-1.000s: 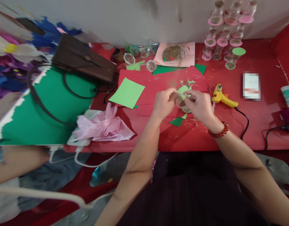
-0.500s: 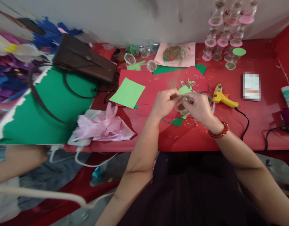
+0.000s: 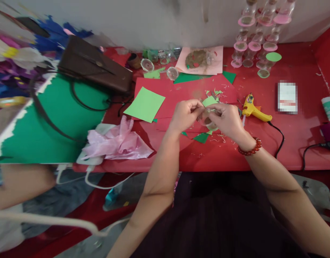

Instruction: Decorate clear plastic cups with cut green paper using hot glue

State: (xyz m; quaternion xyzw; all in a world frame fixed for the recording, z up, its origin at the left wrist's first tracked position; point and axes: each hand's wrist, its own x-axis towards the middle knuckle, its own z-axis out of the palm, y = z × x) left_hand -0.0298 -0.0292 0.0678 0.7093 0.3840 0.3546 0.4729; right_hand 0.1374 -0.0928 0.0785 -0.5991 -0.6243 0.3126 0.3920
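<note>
Over the red sheets, my left hand (image 3: 184, 115) and my right hand (image 3: 227, 120) are close together, fingertips pinched. Between them is a small clear plastic hourglass (image 3: 207, 121) with brown sand in it and a pale green rim at its lower end. The fingers of both hands grip around its upper part and hide much of it. A light green paper piece (image 3: 209, 101) shows just beyond the fingertips; whether it is joined to the hourglass I cannot tell. A red bead bracelet circles my right wrist. Right of that hand lies a yellow glue gun (image 3: 255, 110).
Finished-looking hourglasses (image 3: 247, 46) stand stacked at the back right. Sand lies on pink paper (image 3: 219, 68) at the back. Left are a light green sheet (image 3: 145, 104), a pink plastic bag (image 3: 118, 143) and a brown handbag (image 3: 95, 66). Another person's arm (image 3: 27, 184) shows lower left.
Both hands keep their pinch, with small finger shifts; the hourglass between them has tilted slightly. A yellowish blurred object has come into view at the left edge.
</note>
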